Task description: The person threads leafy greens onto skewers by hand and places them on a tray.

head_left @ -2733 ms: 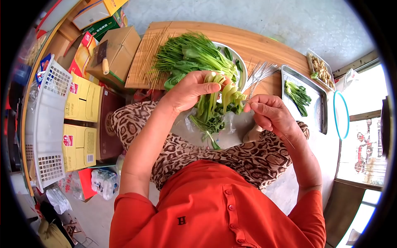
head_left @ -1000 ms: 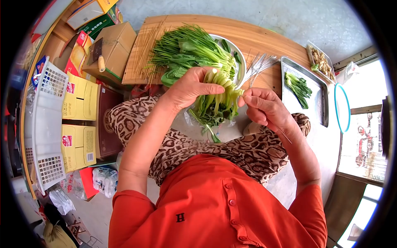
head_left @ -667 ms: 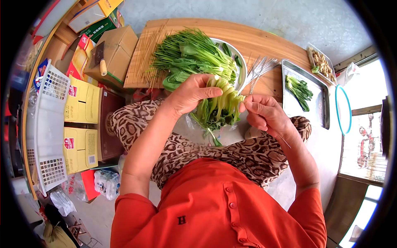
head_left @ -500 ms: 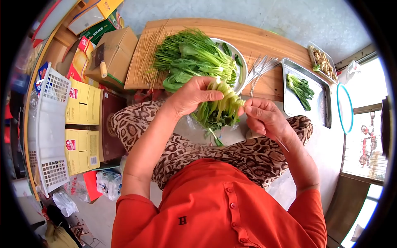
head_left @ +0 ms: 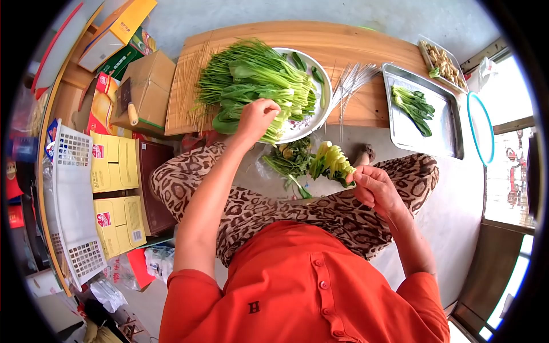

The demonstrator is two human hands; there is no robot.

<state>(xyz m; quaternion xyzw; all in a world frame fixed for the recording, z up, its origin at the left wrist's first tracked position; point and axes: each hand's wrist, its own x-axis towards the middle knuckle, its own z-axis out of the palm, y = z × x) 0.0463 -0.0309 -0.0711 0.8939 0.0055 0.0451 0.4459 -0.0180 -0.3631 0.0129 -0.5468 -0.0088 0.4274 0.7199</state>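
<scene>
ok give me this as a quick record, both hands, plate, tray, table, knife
left hand: at the heap of greens; grip unclear
right hand: holds one end of a separate bunch
plate: white, under part of the heap, loose leaves on its right side
metal tray: tied or loose unclear, small greens lying inside
wooden table: bears the plate, with thin metal rods to its right
knife: against a cardboard box
</scene>
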